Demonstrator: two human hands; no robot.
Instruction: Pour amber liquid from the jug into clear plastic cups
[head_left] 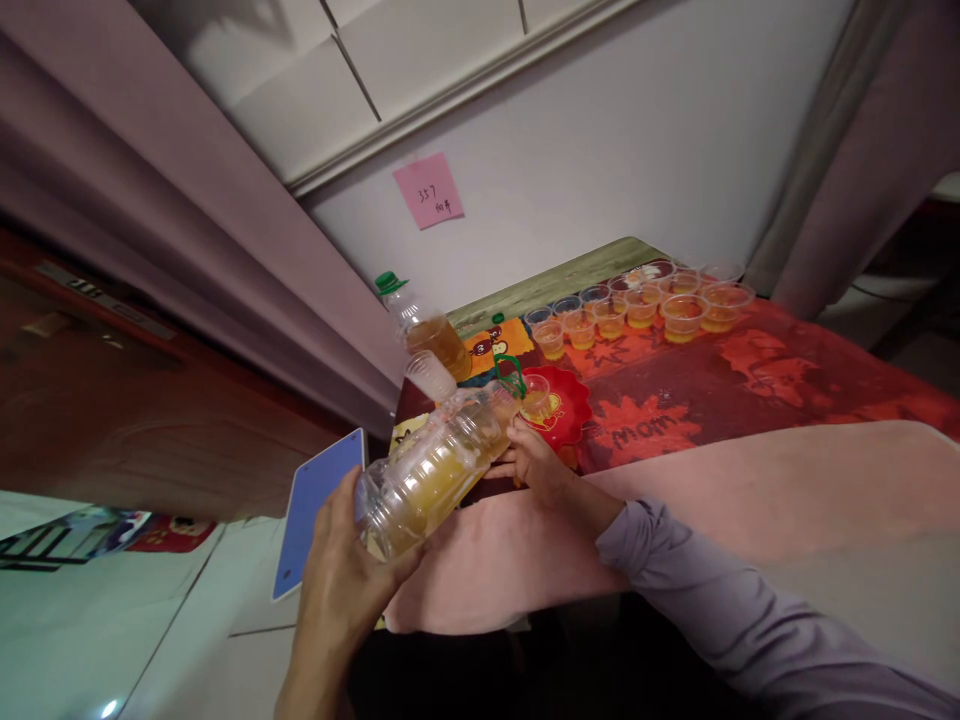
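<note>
A large clear plastic bottle with yellow liquid lies tilted across the middle of the view, its neck lower toward the table and its base toward me. My left hand is closed around the base end. Beneath the neck end, my right hand supports the bottle, its fingers partly hidden by it. At the bottle's mouth, a clear plastic cup stands on a red scalloped plate. A green plastic handle ring shows at the neck.
Several clear cups of yellow liquid stand in rows along the table's back. A second bottle with a green cap and a stack of cups are at the left. A pink cloth covers the front edge. A blue board is beside the table.
</note>
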